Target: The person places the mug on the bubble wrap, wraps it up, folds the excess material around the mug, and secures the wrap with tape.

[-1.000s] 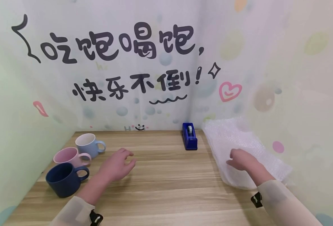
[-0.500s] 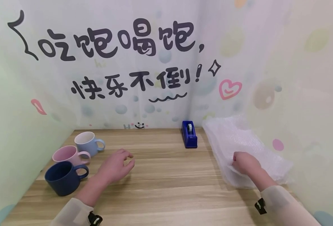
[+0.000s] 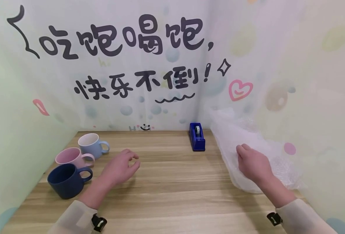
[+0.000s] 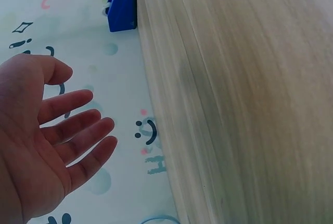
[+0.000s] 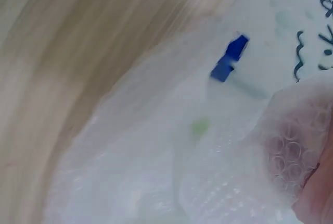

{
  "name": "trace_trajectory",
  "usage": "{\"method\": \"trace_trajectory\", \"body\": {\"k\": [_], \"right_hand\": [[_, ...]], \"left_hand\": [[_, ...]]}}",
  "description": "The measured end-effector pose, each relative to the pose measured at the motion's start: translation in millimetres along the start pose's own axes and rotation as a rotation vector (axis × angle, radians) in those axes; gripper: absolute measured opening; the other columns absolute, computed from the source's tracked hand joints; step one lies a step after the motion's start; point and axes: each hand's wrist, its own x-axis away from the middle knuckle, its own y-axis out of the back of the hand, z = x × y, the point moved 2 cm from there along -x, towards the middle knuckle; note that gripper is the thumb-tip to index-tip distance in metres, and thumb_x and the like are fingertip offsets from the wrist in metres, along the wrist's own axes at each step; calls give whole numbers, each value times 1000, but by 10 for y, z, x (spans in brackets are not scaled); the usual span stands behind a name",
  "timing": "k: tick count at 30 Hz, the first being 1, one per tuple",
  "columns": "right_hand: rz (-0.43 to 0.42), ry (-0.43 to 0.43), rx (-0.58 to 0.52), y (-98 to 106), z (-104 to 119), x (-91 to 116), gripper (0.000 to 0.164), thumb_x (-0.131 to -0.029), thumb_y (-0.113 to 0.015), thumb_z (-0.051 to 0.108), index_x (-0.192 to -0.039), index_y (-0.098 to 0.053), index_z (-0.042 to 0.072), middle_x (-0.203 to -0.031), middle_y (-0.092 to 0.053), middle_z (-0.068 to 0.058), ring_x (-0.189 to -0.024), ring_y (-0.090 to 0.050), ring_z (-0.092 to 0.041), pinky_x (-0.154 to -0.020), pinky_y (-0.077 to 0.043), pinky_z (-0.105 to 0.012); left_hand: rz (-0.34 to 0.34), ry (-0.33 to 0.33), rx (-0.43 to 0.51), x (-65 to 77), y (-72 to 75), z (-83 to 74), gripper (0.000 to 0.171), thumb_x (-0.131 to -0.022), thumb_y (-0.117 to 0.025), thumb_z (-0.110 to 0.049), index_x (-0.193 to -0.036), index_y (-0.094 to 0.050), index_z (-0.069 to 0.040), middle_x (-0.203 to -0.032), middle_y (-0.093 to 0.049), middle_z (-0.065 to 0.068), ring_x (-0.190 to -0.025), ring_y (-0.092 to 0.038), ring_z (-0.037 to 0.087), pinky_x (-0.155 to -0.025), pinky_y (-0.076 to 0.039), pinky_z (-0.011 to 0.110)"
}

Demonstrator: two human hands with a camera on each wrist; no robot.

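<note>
At the right of the head view, my right hand [image 3: 254, 165] grips a translucent sheet of bubble wrap [image 3: 229, 139], lifting part of it. Close up in the right wrist view, the bubble wrap [image 5: 119, 166] is folded over the fingertips of the right hand [image 5: 316, 198], and bubbles show against them. My left hand [image 3: 118, 169] hovers over the table with loosely bent fingers and holds nothing. Its palm and spread fingers show in the left wrist view, where the left hand [image 4: 36, 135] touches no object. Nearest to it are the mugs on its left.
Three mugs stand at the table's left: light blue [image 3: 91, 146], pink [image 3: 71, 156] and navy [image 3: 67, 182]. A blue tape dispenser [image 3: 197, 138] stands at the back of the wooden table [image 3: 166, 195], beside the bubble wrap. Printed curtains [image 3: 125, 113] border the back and sides.
My right hand has closed on the bubble wrap and raised it a little; the wrap's far edge now billows up. The left hand has hardly moved. The head view has tilted slightly.
</note>
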Motion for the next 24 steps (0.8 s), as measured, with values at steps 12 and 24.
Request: {"method": "trace_trajectory", "body": {"k": [12, 24], "right_hand": [[-64, 423, -33, -69, 720, -173, 9, -93, -61, 4, -92, -60, 13, -84, -55, 2, -61, -46, -15, -40, -34, -27], [80, 671, -74, -407, 1124, 7, 24, -87, -66, -1, -84, -52, 19, -79, -45, 8, -66, -40, -7, -52, -23, -18]], "left_hand": [[-442, -102, 278, 14, 218, -92, 44, -109, -60, -19, -147, -59, 2, -143, -60, 25, -126, -64, 41, -94, -60, 54], [-64, -240, 111, -66, 39, -31, 52, -107, -71, -34, -149, -63, -3, -154, -60, 23, -142, -59, 45, -113, -53, 65]]}}
